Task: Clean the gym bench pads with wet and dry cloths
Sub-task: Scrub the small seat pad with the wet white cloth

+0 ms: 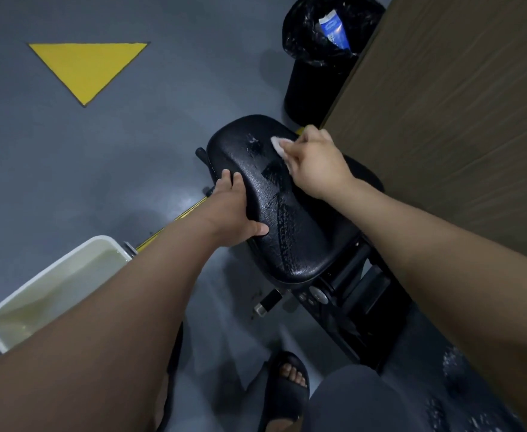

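The black bench pad (287,219) lay right in front of the person. It was long and narrow, and its long way ran from near the knees out toward the black bin (315,82). The right hand (313,160) was out at the far end of the pad, on the right side. It pinched a small white cloth (279,145) and pressed it on the pad's top. The left hand (234,210) was closer in and gripped the pad's left edge about halfway along, thumb on top, as if to hold it steady. So the right hand was the one set to wipe. The middle and near parts of the pad shone with wet streaks. The next wipe would likely run along the pad's long way, back toward the body. A white tub (53,263) of water sat on the floor to the left.
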The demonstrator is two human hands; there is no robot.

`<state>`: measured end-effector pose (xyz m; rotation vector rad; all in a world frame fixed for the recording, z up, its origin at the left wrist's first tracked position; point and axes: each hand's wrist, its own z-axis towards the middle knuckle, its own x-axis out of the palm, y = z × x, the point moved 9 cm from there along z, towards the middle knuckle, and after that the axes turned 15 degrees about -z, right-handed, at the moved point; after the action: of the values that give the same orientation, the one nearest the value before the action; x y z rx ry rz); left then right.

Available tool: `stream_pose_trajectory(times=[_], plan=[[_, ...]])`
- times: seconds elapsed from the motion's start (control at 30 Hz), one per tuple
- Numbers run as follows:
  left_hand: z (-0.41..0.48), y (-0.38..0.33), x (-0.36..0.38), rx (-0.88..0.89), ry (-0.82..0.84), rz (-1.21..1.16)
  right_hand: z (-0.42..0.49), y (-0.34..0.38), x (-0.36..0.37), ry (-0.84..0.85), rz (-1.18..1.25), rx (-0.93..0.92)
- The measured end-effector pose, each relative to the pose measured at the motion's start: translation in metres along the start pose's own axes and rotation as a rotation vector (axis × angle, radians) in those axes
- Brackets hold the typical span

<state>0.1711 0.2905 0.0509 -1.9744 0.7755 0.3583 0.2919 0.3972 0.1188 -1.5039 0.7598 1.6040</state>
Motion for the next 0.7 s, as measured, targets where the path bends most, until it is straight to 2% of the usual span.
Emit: stream_pose_trajectory(times=[0.1, 0.17, 0.27, 0.33, 0.4, 0.57, 0.63, 0.7], plan=[[0.001, 0.000, -0.001, 0.007, 0.008, 0.008, 0.007, 0.003, 0.007, 0.045, -0.006, 0.011], [0.001, 0.000, 0.000, 0.004, 0.024, 0.007, -0.017, 0.012, 0.000, 0.060, 0.030, -0.113], [0.001, -0.002, -0.001, 0.004, 0.045, 0.007, -0.064, 0.025, -0.010, 0.098, 0.103, -0.394], [0.002, -0.001, 0.000, -0.001, 0.048, 0.001, -0.063, 0.021, -0.010, 0.122, 0.113, -0.464], [0.004, 0.001, 0.000, 0.000, 0.035, 0.002, -0.033, 0.016, -0.004, 0.094, 0.085, -0.420], [0.004, 0.002, -0.001, -0.004, 0.011, 0.002, 0.047, 0.008, 0.020, 0.074, -0.044, -0.157], [0.004, 0.001, 0.000, -0.006, 0.014, -0.014, 0.032, 0.019, 0.014, 0.054, -0.025, -0.195], [0.004, 0.000, 0.001, -0.008, 0.026, -0.026, -0.006, 0.032, 0.002, 0.021, 0.023, -0.362]])
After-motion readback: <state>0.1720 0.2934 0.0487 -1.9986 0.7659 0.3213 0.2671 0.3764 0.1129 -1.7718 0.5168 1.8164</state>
